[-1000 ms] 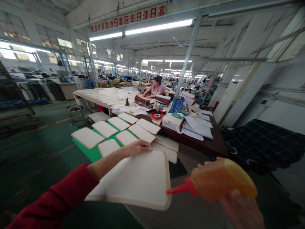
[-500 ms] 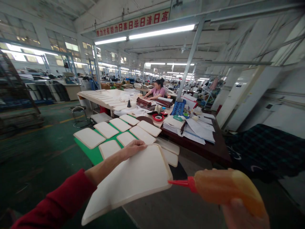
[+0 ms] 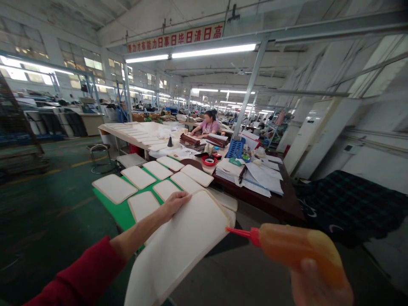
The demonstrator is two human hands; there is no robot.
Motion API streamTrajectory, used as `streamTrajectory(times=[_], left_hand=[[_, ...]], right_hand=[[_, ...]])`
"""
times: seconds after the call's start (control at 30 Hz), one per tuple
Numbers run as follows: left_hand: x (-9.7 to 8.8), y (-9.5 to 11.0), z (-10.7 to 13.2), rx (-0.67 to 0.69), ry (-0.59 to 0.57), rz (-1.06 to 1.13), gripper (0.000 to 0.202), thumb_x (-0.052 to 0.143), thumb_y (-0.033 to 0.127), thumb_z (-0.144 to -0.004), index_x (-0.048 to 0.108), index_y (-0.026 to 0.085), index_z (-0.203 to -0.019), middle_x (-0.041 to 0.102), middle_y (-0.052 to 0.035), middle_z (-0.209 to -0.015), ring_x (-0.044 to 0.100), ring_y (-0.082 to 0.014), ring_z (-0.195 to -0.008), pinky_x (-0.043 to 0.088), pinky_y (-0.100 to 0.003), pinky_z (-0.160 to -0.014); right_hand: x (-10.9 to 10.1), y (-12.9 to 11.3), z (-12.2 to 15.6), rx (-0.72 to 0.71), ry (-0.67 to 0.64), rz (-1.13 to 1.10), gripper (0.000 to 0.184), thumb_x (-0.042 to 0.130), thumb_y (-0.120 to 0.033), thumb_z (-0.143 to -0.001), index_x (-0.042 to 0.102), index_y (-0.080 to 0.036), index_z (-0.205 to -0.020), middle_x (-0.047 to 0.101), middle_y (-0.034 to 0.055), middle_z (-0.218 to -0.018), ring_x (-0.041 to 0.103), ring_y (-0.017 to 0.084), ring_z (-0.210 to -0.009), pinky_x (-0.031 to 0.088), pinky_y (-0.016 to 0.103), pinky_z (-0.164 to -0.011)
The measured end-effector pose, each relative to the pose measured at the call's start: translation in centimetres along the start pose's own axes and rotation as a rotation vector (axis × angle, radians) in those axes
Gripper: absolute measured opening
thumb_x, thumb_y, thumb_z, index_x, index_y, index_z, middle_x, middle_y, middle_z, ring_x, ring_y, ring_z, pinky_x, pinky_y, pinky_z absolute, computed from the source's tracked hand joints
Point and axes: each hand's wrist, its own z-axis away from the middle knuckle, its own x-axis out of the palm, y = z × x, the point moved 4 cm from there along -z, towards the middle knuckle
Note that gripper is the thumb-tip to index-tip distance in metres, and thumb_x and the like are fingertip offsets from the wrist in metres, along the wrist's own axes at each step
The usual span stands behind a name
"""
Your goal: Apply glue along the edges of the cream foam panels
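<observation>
A large white panel (image 3: 188,233) with rounded corners and a tan edge hangs tilted in front of me, its lower end curling down. My left hand (image 3: 176,204) is closed on its far edge, thumb and fingers pinching it. On the right, my right hand (image 3: 314,282) grips a squeeze bottle (image 3: 296,246) of amber liquid, held on its side. The bottle's red nozzle (image 3: 240,232) points left, its tip at the panel's right corner; whether it touches the panel, I cannot tell.
Several similar white panels (image 3: 114,188) lie on a green board (image 3: 111,210) ahead. Beyond stands a dark table (image 3: 255,197) with paper stacks (image 3: 255,180), a red bowl (image 3: 214,163) and a blue rack (image 3: 236,148). A person in pink (image 3: 208,126) works behind it. Dark checked cloth (image 3: 353,199) lies at right.
The panel has turned, its lower end swinging right and its right corner rising. The bottle's nozzle has risen slightly with that corner. Both hands keep their hold.
</observation>
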Motion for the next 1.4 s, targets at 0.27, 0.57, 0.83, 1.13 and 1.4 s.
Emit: streamTrajectory(times=[0.27, 0.57, 0.83, 1.13, 1.4], left_hand=[[-1.0, -0.5, 0.8, -0.022, 0.025, 0.042, 0.058, 0.076, 0.065, -0.049, 0.049, 0.016, -0.064, 0.048, 0.0068, -0.050, 0.039, -0.0054, -0.043, 0.026, -0.019, -0.042], [-2.1, -1.6, 0.8, -0.062, 0.028, 0.081, 0.056, 0.076, 0.064, -0.049, 0.048, 0.018, -0.066, 0.052, 0.0067, -0.053, 0.043, -0.0065, -0.045, 0.030, -0.019, -0.044], [-2.5, -2.0, 1.0, -0.109, 0.036, 0.094, 0.058, 0.076, 0.064, -0.047, 0.046, 0.019, -0.068, 0.052, 0.0076, -0.055, 0.046, -0.0074, -0.047, 0.034, -0.020, -0.045], [-3.1, -3.2, 0.5, -0.167, 0.011, 0.102, 0.060, 0.078, 0.064, -0.045, 0.049, 0.019, -0.073, 0.056, 0.0063, -0.060, 0.051, -0.0097, -0.053, 0.041, -0.022, -0.049], [-2.9, -3.5, 0.1, -0.221, -0.005, 0.092, 0.043, 0.076, 0.051, -0.061, 0.055, 0.018, -0.076, 0.061, 0.0030, -0.065, 0.057, -0.0124, -0.058, 0.047, -0.025, -0.055]], right_hand=[[2.3, -0.9, 0.6, 0.147, 0.142, -0.144, 0.068, 0.088, -0.035, -0.052, 0.059, -0.025, -0.113, 0.059, 0.0013, -0.113, 0.056, 0.022, -0.101, 0.040, 0.036, -0.102], [3.5, -0.1, 0.7, 0.195, 0.096, -0.188, 0.059, 0.088, -0.029, -0.055, 0.063, -0.025, -0.108, 0.063, -0.0016, -0.101, 0.059, 0.015, -0.089, 0.051, 0.017, -0.073], [4.9, -0.2, 1.1, 0.230, 0.055, -0.221, 0.051, 0.087, -0.028, -0.058, 0.063, -0.025, -0.104, 0.065, -0.0044, -0.095, 0.061, 0.013, -0.086, 0.051, 0.017, -0.077], [5.5, -0.2, 1.2, 0.290, 0.069, -0.195, 0.058, 0.092, -0.029, -0.042, 0.065, -0.026, -0.093, 0.065, -0.0060, -0.087, 0.061, 0.013, -0.076, 0.051, 0.015, -0.070], [5.1, 0.3, 1.2, 0.248, -0.007, -0.140, 0.050, 0.091, -0.030, -0.046, 0.060, -0.024, -0.085, 0.062, -0.0068, -0.076, 0.060, 0.013, -0.068, 0.051, 0.020, -0.066]])
